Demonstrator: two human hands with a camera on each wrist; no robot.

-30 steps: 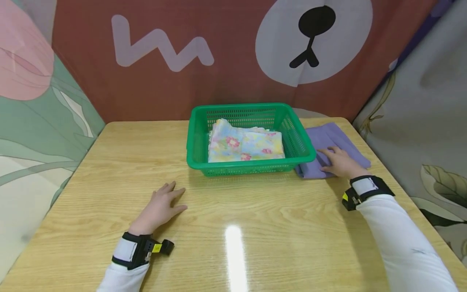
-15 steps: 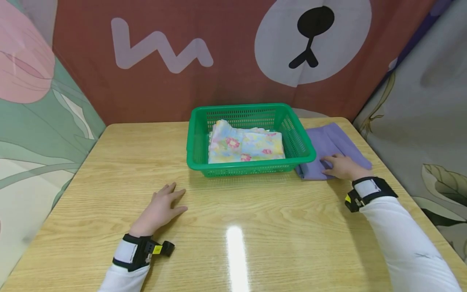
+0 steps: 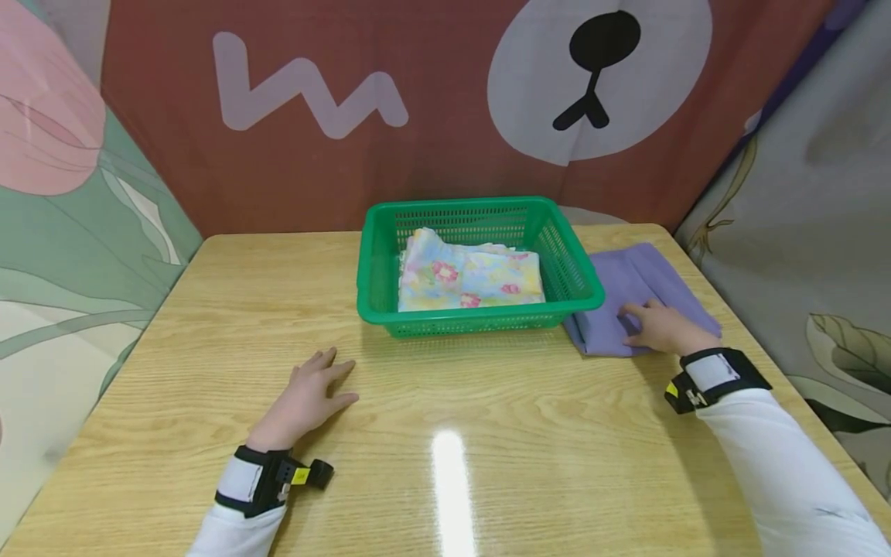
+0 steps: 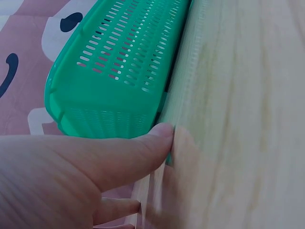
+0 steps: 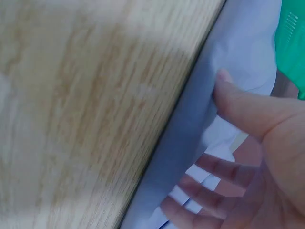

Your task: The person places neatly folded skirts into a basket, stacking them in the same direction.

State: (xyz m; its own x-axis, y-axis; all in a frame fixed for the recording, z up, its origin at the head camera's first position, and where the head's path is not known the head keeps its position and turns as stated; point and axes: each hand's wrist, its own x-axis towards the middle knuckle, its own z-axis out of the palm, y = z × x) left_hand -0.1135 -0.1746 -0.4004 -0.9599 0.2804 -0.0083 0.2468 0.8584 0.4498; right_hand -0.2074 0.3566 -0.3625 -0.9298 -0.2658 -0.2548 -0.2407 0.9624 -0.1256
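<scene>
Head view | I see left hand (image 3: 302,402) spread, holding nothing, on table (image 3: 529,433) | right hand (image 3: 667,328) touching purple cloth (image 3: 643,277); I can't tell whether it pinches.

The purple cloth (image 3: 633,278), plain and folded into a flat, layered rectangle, lies slightly askew on the wooden table (image 3: 557,449) just beside the basket, on its three-o'clock side, its near corner at seven o'clock showing below the basket's rim, while the right hand (image 3: 664,326) holds its upper layer between thumb and bent fingers near its four-o'clock side. The green basket (image 3: 445,325), upright with slotted walls, has a folded pastel floral cloth (image 3: 473,278) inside, one corner raised at ten o'clock; at the basket's eight o'clock, well apart, is the left hand (image 3: 299,402), fingers spread
</scene>
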